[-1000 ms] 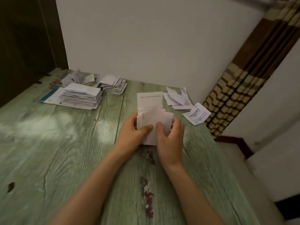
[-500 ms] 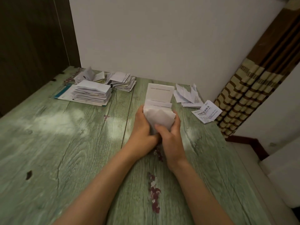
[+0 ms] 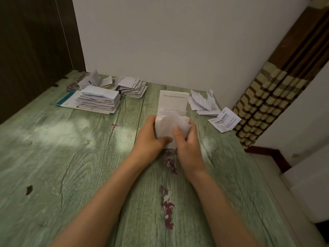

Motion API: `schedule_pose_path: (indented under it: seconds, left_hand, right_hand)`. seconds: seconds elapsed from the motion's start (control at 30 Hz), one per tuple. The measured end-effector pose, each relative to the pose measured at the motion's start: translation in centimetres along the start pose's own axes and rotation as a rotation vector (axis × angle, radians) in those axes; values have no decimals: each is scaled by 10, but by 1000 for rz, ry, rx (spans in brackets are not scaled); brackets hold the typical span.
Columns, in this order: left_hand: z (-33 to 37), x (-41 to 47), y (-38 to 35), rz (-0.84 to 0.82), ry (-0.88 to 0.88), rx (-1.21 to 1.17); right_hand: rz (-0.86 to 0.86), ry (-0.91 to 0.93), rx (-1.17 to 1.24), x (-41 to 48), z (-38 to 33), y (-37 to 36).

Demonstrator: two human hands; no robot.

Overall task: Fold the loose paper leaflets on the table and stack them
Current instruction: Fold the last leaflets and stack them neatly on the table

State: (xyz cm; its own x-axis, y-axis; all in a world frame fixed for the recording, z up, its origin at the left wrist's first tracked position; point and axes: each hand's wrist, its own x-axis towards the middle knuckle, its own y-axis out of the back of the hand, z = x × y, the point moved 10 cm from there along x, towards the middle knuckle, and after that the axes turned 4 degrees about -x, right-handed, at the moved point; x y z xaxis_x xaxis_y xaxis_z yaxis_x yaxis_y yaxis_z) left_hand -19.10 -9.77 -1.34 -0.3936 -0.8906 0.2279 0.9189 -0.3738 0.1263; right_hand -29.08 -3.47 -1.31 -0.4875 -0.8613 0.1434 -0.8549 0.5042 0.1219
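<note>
Over at the far left corner of the table (image 3: pixel 71 157), a tall stack of folded leaflets (image 3: pixel 99 100) sat on a blue-edged booklet (image 3: pixel 65 101), with a ragged heap (image 3: pixel 94 80) behind it and a lower stack (image 3: pixel 133 87) just beside it along the back edge. Into the middle of the table now, and this was where the action was: the left hand (image 3: pixel 149 138) gripped the near left side of the leaflet (image 3: pixel 170 125), thumb laid across the paper, fingers curled out of sight beneath. The leaflet's far panel lay flat on the wood, pointing at the back edge, while its near part was bunched in soft layers between the two hands. The right hand (image 3: pixel 187 145) held the other side, thumb pressed on top and fingers wrapped round the right edge. This looked like mid-fold, the layers gathered but not squared. The next move would call for lining the edges up, bringing the far panel over, pressing the crease flat, then carrying the piece across to the stacks on the left. Thin paper like that would probably slip askew if pressed too soon. Further right, near the far right corner, loose leaflets (image 3: pixel 204 102) waited unfolded, a printed leaflet (image 3: pixel 224 120) lay at the right edge, and a striped curtain (image 3: pixel 267 97) hung past it
</note>
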Motion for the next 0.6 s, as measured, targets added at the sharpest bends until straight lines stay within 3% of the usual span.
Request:
schedule_pose_path:
  seconds: [0.13, 0.37, 0.5, 0.6]
  left_hand:
    - [2, -7, -13, -45, -55, 7]
    - [-1, -5, -13, 4, -3, -92]
    - [6, 0, -4, 29, -12, -142]
    - [7, 0, -8, -51, -54, -43]
  right_hand:
    - [-86, 31, 7, -7, 1, -20]
    - [169, -38, 86, 2, 6, 21]
    - [115, 11, 120, 4, -3, 22]
    - [17, 69, 10, 5, -7, 12]
